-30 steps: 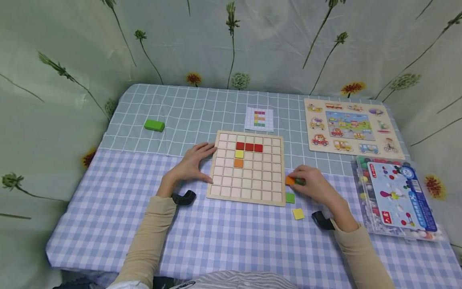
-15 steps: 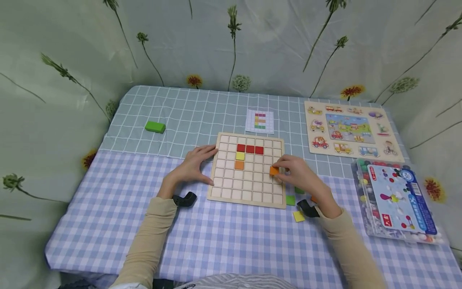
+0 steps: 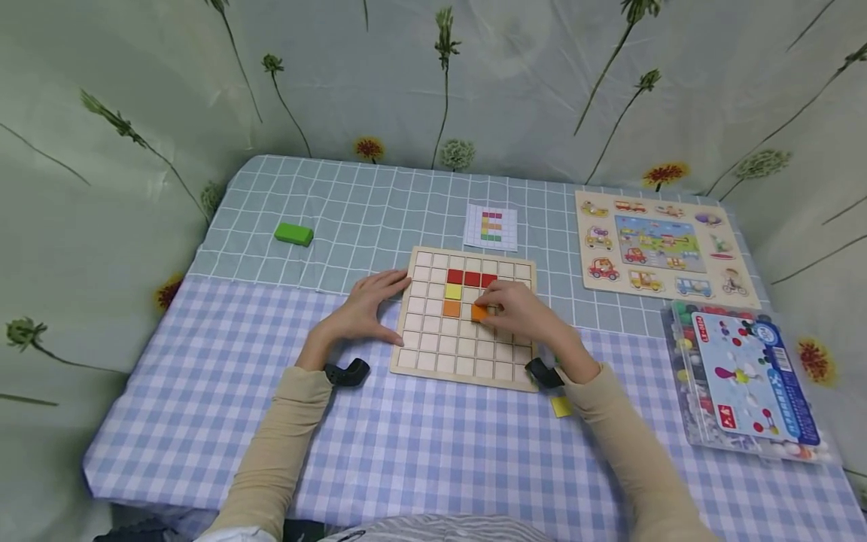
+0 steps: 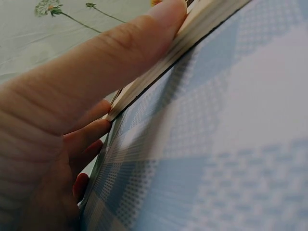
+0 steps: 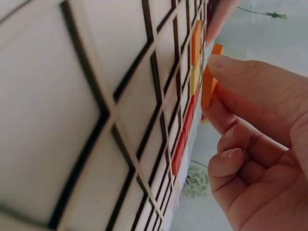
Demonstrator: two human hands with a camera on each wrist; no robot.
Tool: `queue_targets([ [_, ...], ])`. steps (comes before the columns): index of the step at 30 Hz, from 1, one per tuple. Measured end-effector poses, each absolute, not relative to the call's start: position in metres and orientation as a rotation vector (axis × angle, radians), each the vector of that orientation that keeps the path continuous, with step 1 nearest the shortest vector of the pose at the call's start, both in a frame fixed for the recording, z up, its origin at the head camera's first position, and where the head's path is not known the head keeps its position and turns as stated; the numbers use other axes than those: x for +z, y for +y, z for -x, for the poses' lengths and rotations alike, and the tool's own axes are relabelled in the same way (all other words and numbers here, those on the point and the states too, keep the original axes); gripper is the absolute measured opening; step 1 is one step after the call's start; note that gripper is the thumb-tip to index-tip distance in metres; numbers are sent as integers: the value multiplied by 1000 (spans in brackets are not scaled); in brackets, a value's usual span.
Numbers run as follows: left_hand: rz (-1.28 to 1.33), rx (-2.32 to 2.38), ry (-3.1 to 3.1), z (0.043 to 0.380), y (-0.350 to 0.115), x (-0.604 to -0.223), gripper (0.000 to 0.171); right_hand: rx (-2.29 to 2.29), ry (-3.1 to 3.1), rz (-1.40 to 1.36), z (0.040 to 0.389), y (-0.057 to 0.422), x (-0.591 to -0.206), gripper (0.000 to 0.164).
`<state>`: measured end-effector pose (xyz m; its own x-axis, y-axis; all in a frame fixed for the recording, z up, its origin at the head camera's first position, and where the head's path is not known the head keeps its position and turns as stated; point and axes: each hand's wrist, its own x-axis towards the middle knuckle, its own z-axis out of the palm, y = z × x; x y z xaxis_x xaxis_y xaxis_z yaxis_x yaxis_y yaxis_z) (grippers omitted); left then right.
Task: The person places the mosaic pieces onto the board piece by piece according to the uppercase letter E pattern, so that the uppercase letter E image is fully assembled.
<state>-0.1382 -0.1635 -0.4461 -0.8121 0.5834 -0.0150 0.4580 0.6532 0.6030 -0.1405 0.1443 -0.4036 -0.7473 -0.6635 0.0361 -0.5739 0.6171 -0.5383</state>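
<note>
A wooden grid board (image 3: 423, 342) lies on the checked cloth in the head view. A row of red tiles (image 3: 472, 278) sits in its cells, with a yellow tile (image 3: 453, 292) and an orange tile (image 3: 451, 309) below the row's left end. My left hand (image 3: 366, 309) touches the board's left edge, thumb and fingers spread and fairly straight; the left wrist view shows the thumb (image 4: 130, 43) along that edge. Over the board's middle, my right hand (image 3: 520, 310) pinches another orange square tile (image 5: 209, 84) between thumb and finger, tilted just off the surface.
Behind the board lies a pattern card (image 3: 491, 227) with a coloured E. At the far left sits a green block (image 3: 293, 234). A loose yellow tile (image 3: 561, 406) lies by the right wrist. To the right are a vehicle puzzle (image 3: 582, 263) and a clear plastic box (image 3: 745, 376) of coloured pieces.
My right hand has taken an orange tile from beside the board's right edge and carried it left over the grid's middle. The left hand stays at the board's left edge.
</note>
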Motion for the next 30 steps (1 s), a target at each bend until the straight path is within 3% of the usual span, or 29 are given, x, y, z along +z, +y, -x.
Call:
queue_targets([
  [30, -845, 874, 2677, 139, -162, -448, 107, -663, 2705, 997, 147, 125, -410, 21],
])
